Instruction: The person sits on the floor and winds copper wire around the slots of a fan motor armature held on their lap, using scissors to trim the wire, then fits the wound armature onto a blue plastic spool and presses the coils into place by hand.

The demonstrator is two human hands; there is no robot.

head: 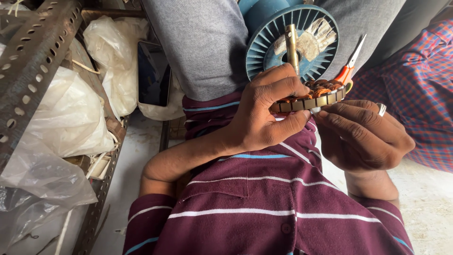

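1. Head view: a round motor stator point(311, 97) of stacked grey metal plates, with copper-orange wire coils packed inside its ring, is held edge-on just below the blue plastic finned wheel point(292, 40). Its segmented metal rim faces the camera, and the coils show above that rim.
2. The blue wheel has radial fins, a brass-coloured shaft point(292, 45) rising from its hub and a torn pale patch beside the shaft. It sits between grey-trousered knees.
3. The left hand point(264, 111) grips the stator from its left side; the fingers point(278, 85) curl closed over the top of the coils and the thumb presses on the rim from beneath.
4. The right hand point(363, 137), wearing a silver ring point(381, 109), is on the stator's right side. Its fingers point(339, 111) are drawn narrowly together, and their tips touch the lower right rim.
5. Orange-handled scissors point(349, 66) stand just behind the stator, blades pointing up and away.
6. Left of the wheel, a dark phone point(153, 73) lies among crumpled white plastic bags point(75, 113), beside a perforated metal rack point(33, 61).
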